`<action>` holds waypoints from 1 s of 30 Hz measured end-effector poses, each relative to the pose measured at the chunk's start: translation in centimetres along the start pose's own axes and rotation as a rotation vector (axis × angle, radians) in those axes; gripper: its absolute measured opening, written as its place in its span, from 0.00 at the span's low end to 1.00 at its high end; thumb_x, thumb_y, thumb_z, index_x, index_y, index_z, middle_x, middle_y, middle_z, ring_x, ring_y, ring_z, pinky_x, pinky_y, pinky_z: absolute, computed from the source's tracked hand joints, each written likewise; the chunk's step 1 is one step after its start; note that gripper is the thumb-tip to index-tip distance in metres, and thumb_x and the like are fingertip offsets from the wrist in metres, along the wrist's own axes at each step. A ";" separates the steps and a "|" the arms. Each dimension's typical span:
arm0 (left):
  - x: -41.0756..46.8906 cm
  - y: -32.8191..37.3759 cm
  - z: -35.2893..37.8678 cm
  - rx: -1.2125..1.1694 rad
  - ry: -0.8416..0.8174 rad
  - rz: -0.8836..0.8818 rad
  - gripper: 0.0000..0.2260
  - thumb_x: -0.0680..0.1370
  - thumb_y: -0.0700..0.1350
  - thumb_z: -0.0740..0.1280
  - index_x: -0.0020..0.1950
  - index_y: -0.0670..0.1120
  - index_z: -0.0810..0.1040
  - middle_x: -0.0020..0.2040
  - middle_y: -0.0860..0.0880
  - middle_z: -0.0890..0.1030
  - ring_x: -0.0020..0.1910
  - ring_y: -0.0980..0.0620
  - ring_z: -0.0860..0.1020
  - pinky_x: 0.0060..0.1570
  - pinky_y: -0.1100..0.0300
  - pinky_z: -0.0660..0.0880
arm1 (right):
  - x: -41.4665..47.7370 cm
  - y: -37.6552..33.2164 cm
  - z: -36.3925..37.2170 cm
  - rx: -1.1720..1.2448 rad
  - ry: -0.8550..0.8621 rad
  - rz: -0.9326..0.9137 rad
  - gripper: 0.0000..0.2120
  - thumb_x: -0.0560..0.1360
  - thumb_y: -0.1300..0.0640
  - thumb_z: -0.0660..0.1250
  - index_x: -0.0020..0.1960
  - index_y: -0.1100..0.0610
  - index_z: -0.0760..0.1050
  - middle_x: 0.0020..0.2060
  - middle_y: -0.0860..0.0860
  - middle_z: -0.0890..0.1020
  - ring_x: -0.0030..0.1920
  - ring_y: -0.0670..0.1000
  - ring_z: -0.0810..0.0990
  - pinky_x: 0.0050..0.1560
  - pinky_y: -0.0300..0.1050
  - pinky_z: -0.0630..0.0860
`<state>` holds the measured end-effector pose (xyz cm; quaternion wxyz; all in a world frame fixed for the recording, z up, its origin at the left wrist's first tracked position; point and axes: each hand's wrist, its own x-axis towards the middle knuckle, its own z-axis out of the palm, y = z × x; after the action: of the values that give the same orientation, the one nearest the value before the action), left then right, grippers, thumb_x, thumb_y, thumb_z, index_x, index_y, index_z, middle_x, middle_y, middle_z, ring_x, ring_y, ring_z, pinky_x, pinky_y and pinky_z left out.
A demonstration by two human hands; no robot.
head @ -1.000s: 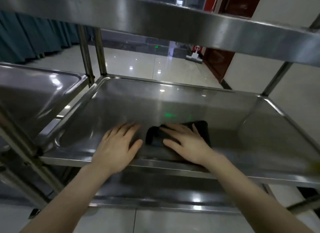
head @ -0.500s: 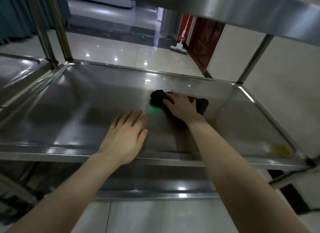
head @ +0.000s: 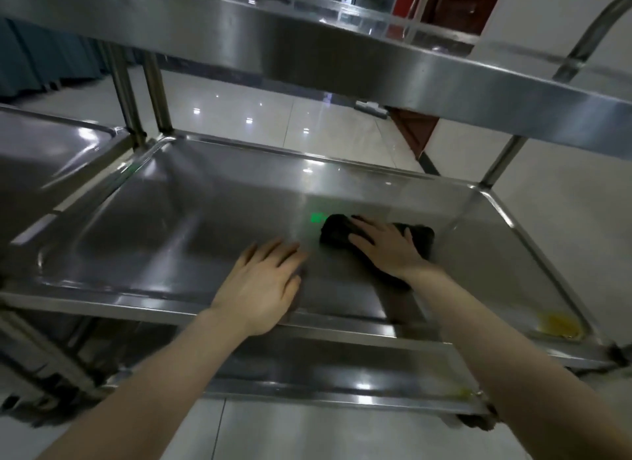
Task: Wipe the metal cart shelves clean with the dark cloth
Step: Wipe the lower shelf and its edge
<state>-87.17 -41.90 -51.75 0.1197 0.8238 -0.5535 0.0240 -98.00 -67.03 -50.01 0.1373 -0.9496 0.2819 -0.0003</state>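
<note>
The middle shelf of the steel cart fills the view, a shallow shiny tray. A dark folded cloth lies on it right of centre. My right hand presses flat on the cloth with straight fingers, covering its middle. My left hand rests palm down on the bare metal near the front rim, just left of the cloth and apart from it. A yellowish stain sits in the shelf's front right corner.
The top shelf hangs overhead across the view. A lower shelf shows beneath the front rim. A second steel cart stands against the left side. Upright posts rise at the back left; tiled floor lies beyond.
My right hand slid the cloth away from the front rim toward the shelf's middle right. My left hand stayed flat near the front edge. The view shifted.
</note>
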 end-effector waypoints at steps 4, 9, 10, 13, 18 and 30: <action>-0.1 0.3 0.0 0.014 0.097 -0.022 0.24 0.80 0.54 0.46 0.75 0.53 0.65 0.75 0.51 0.67 0.76 0.49 0.59 0.75 0.48 0.53 | 5.8 -1.1 0.1 0.001 0.102 0.072 0.25 0.81 0.37 0.51 0.76 0.40 0.60 0.77 0.43 0.59 0.77 0.53 0.57 0.72 0.73 0.44; -0.3 0.3 -0.1 -0.035 0.092 -0.061 0.23 0.82 0.53 0.51 0.78 0.52 0.56 0.78 0.52 0.60 0.78 0.50 0.50 0.76 0.49 0.48 | -1.0 -3.3 1.4 0.015 0.038 0.004 0.23 0.81 0.36 0.51 0.75 0.36 0.58 0.77 0.40 0.59 0.77 0.51 0.55 0.74 0.67 0.41; -0.3 0.3 -0.2 -0.052 0.085 -0.052 0.23 0.82 0.53 0.51 0.78 0.52 0.57 0.77 0.51 0.60 0.78 0.49 0.51 0.76 0.49 0.48 | -3.4 -3.4 1.6 0.008 0.038 -0.018 0.23 0.80 0.36 0.51 0.75 0.34 0.58 0.76 0.38 0.58 0.77 0.50 0.55 0.74 0.66 0.42; -0.6 0.3 -0.1 -0.031 0.085 0.003 0.24 0.81 0.55 0.44 0.77 0.54 0.60 0.76 0.51 0.64 0.78 0.47 0.54 0.75 0.44 0.51 | -10.1 -3.3 2.8 -0.008 0.071 -0.144 0.24 0.76 0.30 0.48 0.72 0.26 0.55 0.71 0.24 0.52 0.75 0.36 0.49 0.73 0.62 0.41; 0.1 0.7 0.3 0.006 0.047 0.062 0.25 0.80 0.56 0.44 0.76 0.56 0.61 0.75 0.52 0.65 0.77 0.46 0.56 0.75 0.43 0.53 | -8.3 -1.6 2.3 0.014 0.101 -0.070 0.24 0.77 0.31 0.49 0.72 0.29 0.57 0.73 0.28 0.56 0.74 0.39 0.54 0.73 0.64 0.45; 0.6 2.5 -0.2 -0.037 0.091 -0.078 0.36 0.72 0.62 0.41 0.73 0.48 0.69 0.72 0.46 0.70 0.75 0.44 0.62 0.73 0.46 0.59 | -4.6 1.7 0.7 0.003 0.051 -0.098 0.24 0.81 0.36 0.51 0.76 0.37 0.58 0.77 0.40 0.58 0.77 0.50 0.54 0.73 0.65 0.42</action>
<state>-89.22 -43.26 -51.05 0.1608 0.8405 -0.5152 0.0467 -102.71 -65.80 -50.78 0.1313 -0.9617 0.2383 -0.0316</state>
